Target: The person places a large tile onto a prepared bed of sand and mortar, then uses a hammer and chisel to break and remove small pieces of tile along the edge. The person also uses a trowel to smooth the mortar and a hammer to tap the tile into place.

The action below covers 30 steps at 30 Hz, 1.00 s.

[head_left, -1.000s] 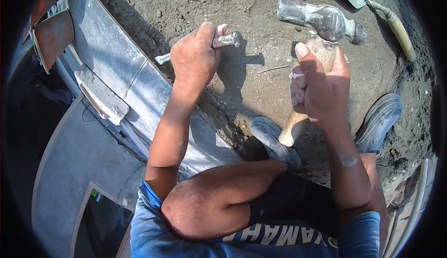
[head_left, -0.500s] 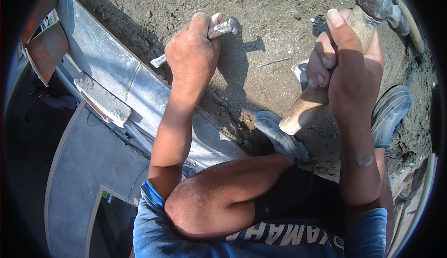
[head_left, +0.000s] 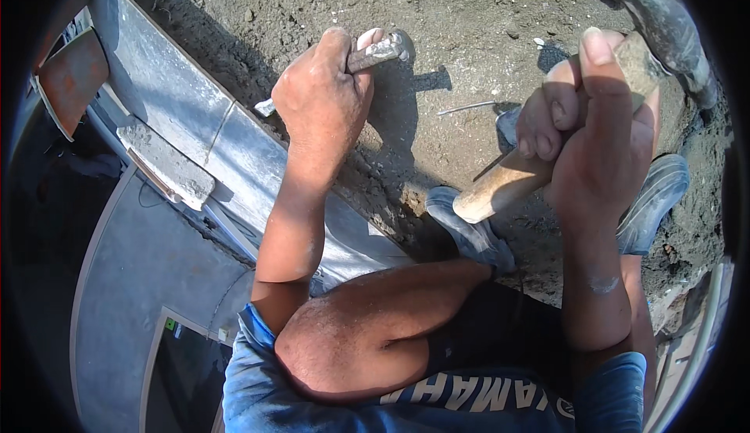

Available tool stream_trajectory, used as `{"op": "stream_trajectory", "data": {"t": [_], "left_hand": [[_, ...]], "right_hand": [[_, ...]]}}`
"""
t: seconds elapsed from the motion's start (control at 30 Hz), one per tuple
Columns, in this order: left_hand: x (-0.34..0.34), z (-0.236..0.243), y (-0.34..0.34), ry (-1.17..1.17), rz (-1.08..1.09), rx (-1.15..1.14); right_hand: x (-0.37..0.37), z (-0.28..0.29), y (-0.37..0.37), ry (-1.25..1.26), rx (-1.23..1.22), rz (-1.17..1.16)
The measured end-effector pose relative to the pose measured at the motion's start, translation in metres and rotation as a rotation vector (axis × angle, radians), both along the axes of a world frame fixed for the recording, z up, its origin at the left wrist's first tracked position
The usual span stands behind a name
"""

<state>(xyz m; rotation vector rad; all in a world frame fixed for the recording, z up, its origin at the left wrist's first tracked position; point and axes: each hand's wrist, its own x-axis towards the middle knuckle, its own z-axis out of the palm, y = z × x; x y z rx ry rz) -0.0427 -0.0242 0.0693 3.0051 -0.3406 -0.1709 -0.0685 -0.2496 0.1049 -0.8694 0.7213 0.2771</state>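
Observation:
My left hand (head_left: 320, 101) is closed round a short, dusty metal chisel (head_left: 367, 55), its lower tip showing beside a long grey stone-like edging strip (head_left: 164, 66). My right hand (head_left: 594, 124) grips a ball-peen hammer by its wooden handle (head_left: 492, 191); the dark metal head (head_left: 664, 30) is raised toward the upper right and partly leaves the view. Under both tools lies rough grey mortar or cement (head_left: 422, 34), with a thin metal piece (head_left: 466, 109) on it between my hands and the shadows of the chisel and hand beside it.
My rubber-shod feet (head_left: 469, 222) are on the rough surface, below my bent knee. At the left lie a mortar-crusted board (head_left: 164, 159) and rusty plates (head_left: 72, 81), above a lower grey surface (head_left: 117, 292) with a dark opening. A pale pipe (head_left: 699, 339) runs at the lower right.
My right hand and hammer have moved rightward, the head lifting toward the top right edge and turning. My left hand has shifted slightly, still holding the chisel.

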Motion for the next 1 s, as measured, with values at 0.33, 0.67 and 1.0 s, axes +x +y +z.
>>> {"op": "stream_trajectory", "data": {"t": [0.33,0.67,1.0], "left_hand": [[0.002,0.005,0.000,-0.017,-0.047,-0.073],[-0.033,0.025,-0.019,0.195,-0.265,-0.376],[-0.069,0.034,-0.031,0.329,-0.215,-0.305]], "right_hand": [[-0.014,0.007,0.006,-0.118,-0.206,0.162],[-0.028,0.024,-0.016,0.086,-0.170,0.127],[-0.027,0.017,-0.050,0.130,-0.239,0.242]]}}
